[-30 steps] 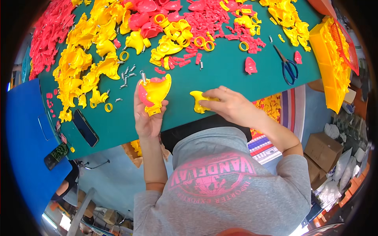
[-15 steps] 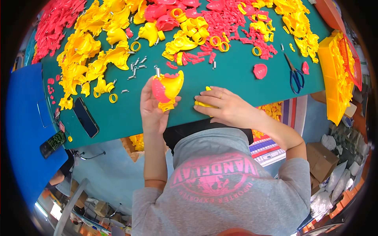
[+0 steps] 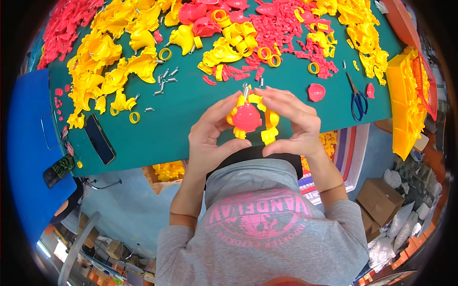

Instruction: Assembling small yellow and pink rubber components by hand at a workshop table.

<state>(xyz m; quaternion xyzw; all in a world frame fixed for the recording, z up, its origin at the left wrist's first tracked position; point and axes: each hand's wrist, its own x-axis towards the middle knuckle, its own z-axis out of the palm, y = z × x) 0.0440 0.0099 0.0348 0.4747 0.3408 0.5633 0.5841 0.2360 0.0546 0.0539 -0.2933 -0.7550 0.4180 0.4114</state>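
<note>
My left hand (image 3: 212, 131) grips a yellow plastic shell with a red rounded piece (image 3: 246, 117) set in it. A metal spring (image 3: 246, 90) sticks up from its top. Close beside it, my right hand (image 3: 296, 119) holds a second yellow plastic shell (image 3: 270, 126) by its outer side, thumb at the lower end. The two shells face each other over the table's near edge and nearly meet at the top; a gap shows between them lower down. Fingers cover parts of both shells.
Heaps of yellow shells (image 3: 102, 50) and small red pieces (image 3: 274, 33) cover the far side of the green table (image 3: 167, 128). Loose springs (image 3: 164, 81) and a phone (image 3: 100, 139) lie left, scissors (image 3: 358, 97) right. A yellow bin (image 3: 403, 105) stands at the right edge.
My left hand has moved right with the red-and-yellow shell, turning it. My right hand has lifted the other yellow shell upright, bringing the two parts close together.
</note>
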